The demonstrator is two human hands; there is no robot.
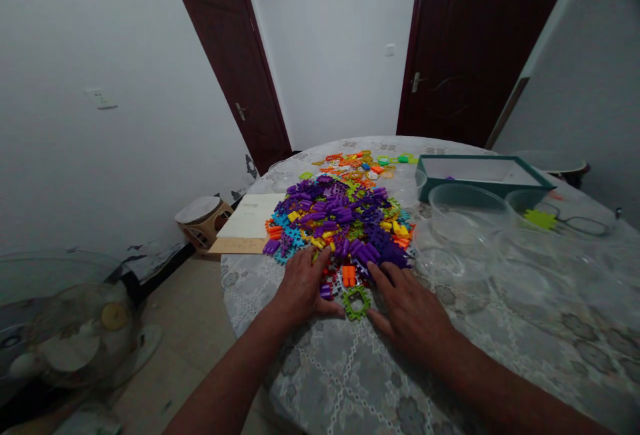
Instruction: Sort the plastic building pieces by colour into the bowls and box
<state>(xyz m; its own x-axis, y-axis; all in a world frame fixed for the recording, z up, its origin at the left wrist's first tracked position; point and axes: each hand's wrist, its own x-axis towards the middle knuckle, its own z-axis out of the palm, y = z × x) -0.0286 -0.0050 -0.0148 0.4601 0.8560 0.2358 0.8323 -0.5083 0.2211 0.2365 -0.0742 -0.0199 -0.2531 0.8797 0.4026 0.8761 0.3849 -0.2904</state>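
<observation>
Left hand (299,286) and right hand (414,303) spread around plastic pieces (334,212) on a patterned tablecloth (345,375) (dark doors (470,42) beyond).

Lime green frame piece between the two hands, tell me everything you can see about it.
The lime green frame piece is a flat, roughly square ring with a large opening in the middle and a notched, toothed outer edge. It looks like plastic. It lies on the patterned tablecloth at the near edge of the colorful pile, just nearer than an orange piece. The thumbs of the left hand and right hand flank it; whether either touches it is unclear.
</observation>
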